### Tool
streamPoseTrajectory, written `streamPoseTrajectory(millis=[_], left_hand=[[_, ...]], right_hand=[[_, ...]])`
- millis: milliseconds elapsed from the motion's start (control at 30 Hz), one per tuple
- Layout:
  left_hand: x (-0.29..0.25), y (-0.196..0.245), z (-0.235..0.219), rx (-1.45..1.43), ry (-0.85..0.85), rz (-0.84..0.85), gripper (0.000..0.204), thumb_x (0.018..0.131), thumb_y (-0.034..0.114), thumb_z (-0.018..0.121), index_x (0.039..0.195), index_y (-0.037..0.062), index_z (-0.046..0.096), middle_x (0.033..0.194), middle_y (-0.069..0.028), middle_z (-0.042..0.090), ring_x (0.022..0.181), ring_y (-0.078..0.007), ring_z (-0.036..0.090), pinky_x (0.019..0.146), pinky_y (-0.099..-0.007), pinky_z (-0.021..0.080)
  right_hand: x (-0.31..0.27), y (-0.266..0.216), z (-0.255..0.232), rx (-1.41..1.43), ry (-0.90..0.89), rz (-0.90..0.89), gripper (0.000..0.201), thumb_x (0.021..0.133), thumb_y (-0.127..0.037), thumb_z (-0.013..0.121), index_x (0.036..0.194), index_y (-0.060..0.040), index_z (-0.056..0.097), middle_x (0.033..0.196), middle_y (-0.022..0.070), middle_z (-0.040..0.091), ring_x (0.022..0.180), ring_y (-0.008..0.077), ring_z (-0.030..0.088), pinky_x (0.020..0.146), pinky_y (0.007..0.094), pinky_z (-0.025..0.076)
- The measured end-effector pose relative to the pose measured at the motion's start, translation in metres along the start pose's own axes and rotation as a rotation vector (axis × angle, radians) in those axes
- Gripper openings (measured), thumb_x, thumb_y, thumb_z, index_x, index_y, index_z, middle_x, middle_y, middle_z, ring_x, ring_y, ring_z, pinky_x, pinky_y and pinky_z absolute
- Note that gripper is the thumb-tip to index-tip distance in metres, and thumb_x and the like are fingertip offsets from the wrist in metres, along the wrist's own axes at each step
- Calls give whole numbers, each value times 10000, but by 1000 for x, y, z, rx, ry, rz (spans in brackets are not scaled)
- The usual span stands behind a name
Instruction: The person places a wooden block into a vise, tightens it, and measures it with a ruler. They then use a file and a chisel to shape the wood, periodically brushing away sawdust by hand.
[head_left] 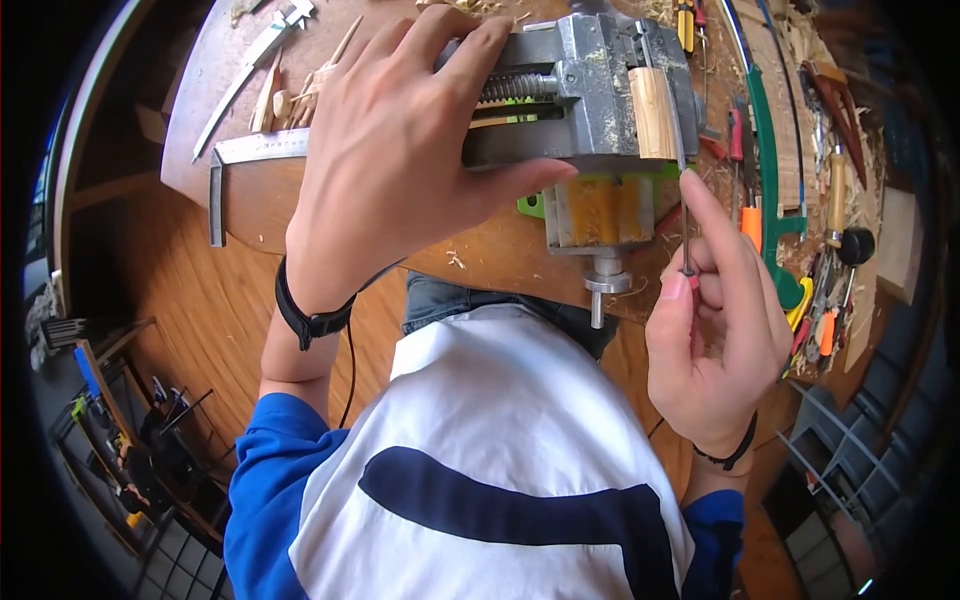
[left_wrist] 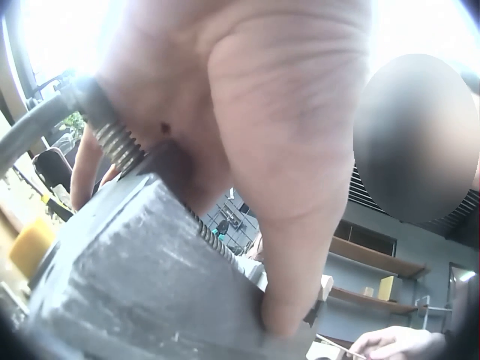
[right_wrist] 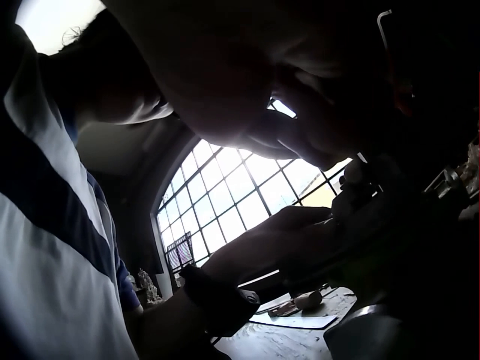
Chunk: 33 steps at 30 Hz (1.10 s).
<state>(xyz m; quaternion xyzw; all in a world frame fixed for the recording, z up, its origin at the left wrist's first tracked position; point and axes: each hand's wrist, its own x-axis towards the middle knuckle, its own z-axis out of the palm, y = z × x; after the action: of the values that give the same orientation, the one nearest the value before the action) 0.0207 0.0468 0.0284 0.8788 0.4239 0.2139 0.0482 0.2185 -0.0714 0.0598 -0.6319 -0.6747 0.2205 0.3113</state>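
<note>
A grey metal bench vise (head_left: 600,90), dusted with wood shavings, stands at the table edge. At its right end, a short pale wood block (head_left: 652,125) sits in the jaws. My left hand (head_left: 395,150) rests on the vise, fingers over its far side and thumb stretched along the near side. In the left wrist view the palm (left_wrist: 285,127) lies against the grey vise body (left_wrist: 157,277). My right hand (head_left: 725,330) pinches the reddish handle of a slim needle file (head_left: 684,215), index finger extended along the shank. The file's blade lies along the wood block's right side.
Left of the vise lie a steel square (head_left: 265,146), a caliper (head_left: 250,65) and carved wood pieces (head_left: 268,98). To the right are a green-framed saw (head_left: 768,170), several screwdrivers and a wooden-handled tool (head_left: 836,195) among shavings. The vise's crank (head_left: 598,300) juts over the near edge.
</note>
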Motion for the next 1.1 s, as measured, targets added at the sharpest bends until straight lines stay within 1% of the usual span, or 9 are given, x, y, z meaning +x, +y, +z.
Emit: streamPoseTrajectory(millis=[67, 167, 267, 367, 467, 567, 767, 967, 1100], left_hand=[[1, 2, 0, -82, 36, -2, 779, 636, 444, 868, 1255, 45, 614, 1127, -114, 634, 995, -334, 633, 861, -416, 484], [7, 6, 2, -167, 119, 61, 730, 616, 383, 888, 1230, 72, 644, 1124, -116, 646, 989, -318, 644, 860, -404, 495], [13, 7, 5, -216, 164, 117, 666, 602, 316, 888, 1196, 95, 685, 1116, -125, 663, 971, -302, 659, 835, -392, 514], [14, 7, 6, -221, 164, 137, 658, 600, 310, 886, 1191, 98, 690, 1114, -127, 664, 968, -300, 661, 829, -391, 517], [12, 6, 5, -224, 161, 158, 650, 597, 304, 884, 1185, 101, 695, 1112, -129, 666, 965, -298, 662, 824, -389, 519], [13, 3, 6, -225, 159, 182, 643, 595, 298, 882, 1180, 104, 699, 1111, -131, 667, 962, -297, 664, 819, -387, 521], [17, 3, 9, -233, 161, 239, 628, 590, 286, 879, 1169, 111, 709, 1108, -135, 670, 957, -293, 667, 808, -384, 525], [19, 4, 10, -238, 162, 291, 615, 585, 274, 875, 1159, 117, 718, 1104, -140, 673, 951, -290, 670, 797, -381, 530], [22, -3, 11, -241, 166, 325, 606, 582, 265, 872, 1152, 121, 724, 1102, -143, 675, 947, -288, 673, 790, -379, 532]], right_hand=[[3, 3, 1, -25, 17, -108, 480, 868, 20, 523, 1345, 17, 569, 860, 51, 546, 676, 91, 495, 589, 199, 422], [5, 0, 3, -77, -6, -50, 482, 864, 14, 529, 1344, 33, 566, 851, 70, 560, 665, 113, 502, 594, 212, 437], [4, -5, 4, -131, -40, -47, 476, 859, 15, 524, 1331, 72, 556, 948, 123, 645, 686, 142, 555, 628, 232, 477], [5, -1, 6, -214, -33, -110, 469, 854, 21, 513, 1311, 125, 536, 1139, 211, 669, 806, 204, 658, 694, 265, 519], [8, -1, 4, -223, -72, -172, 465, 850, 30, 499, 1298, 157, 521, 1264, 266, 622, 959, 275, 696, 761, 292, 537], [9, 1, 5, -193, -89, -163, 470, 852, 37, 484, 1300, 177, 504, 1259, 267, 622, 1011, 293, 695, 768, 291, 540], [10, -2, 1, -259, -141, -163, 479, 864, 38, 452, 1318, 188, 478, 1302, 272, 600, 919, 273, 718, 701, 271, 543], [8, -3, 1, -226, -149, -137, 446, 880, 16, 458, 1290, 187, 494, 1310, 264, 597, 682, 203, 712, 541, 259, 504], [9, 5, 4, -232, -100, -214, 429, 885, 7, 458, 1269, 192, 504, 1306, 257, 602, 549, 170, 652, 481, 263, 470]])
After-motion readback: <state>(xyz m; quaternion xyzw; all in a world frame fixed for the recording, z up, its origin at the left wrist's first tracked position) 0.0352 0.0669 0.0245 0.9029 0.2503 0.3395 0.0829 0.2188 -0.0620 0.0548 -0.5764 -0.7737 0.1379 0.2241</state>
